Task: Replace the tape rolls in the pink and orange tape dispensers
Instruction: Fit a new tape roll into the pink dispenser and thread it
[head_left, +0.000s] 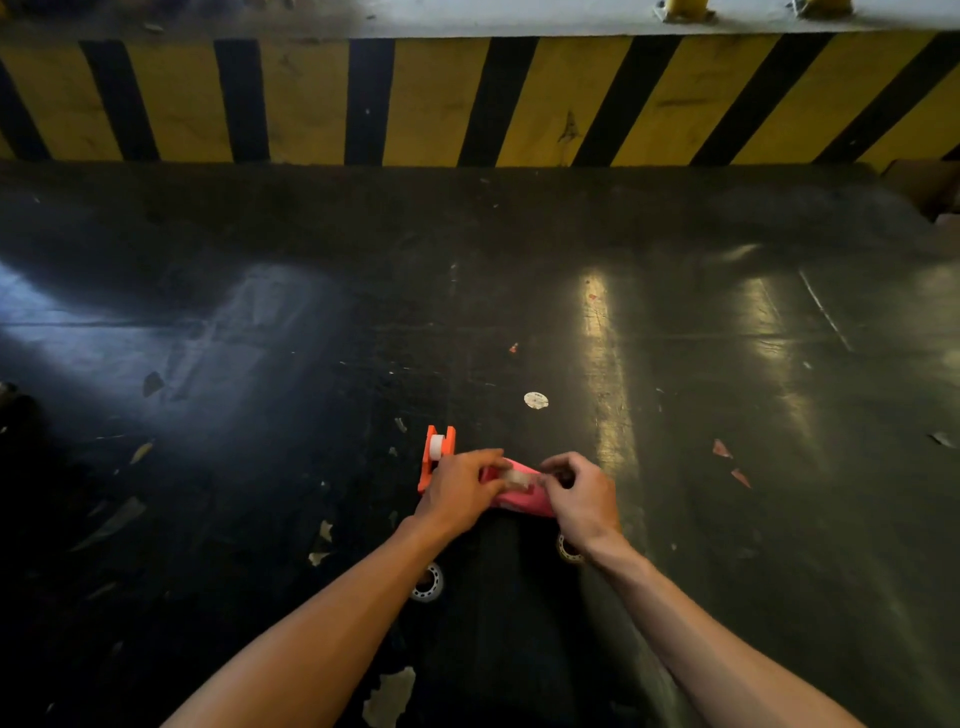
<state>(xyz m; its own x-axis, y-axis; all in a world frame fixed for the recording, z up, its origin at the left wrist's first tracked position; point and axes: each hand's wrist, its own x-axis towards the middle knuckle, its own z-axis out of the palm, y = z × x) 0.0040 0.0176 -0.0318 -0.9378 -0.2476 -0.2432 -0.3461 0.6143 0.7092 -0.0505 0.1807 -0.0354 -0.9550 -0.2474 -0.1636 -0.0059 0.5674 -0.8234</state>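
Note:
The pink tape dispenser (524, 500) lies on the dark floor between my hands. A clear tape roll (516, 479) sits at its top, pinched from the left by my left hand (461, 491) and from the right by my right hand (581, 492). Whether the roll is seated in the dispenser is hidden by my fingers. The orange tape dispenser (434, 457) stands just left of my left hand with a white roll core (437, 447) in it. Two loose tape rolls lie on the floor nearer to me, one (428, 583) under my left wrist and one (568, 550) under my right wrist.
A yellow and black striped barrier (467, 98) runs across the far side. The floor (727, 338) is dark and glossy with scraps of paper and tape, and a round white sticker (536, 400) beyond the dispensers. A cardboard box corner (930, 189) shows at far right.

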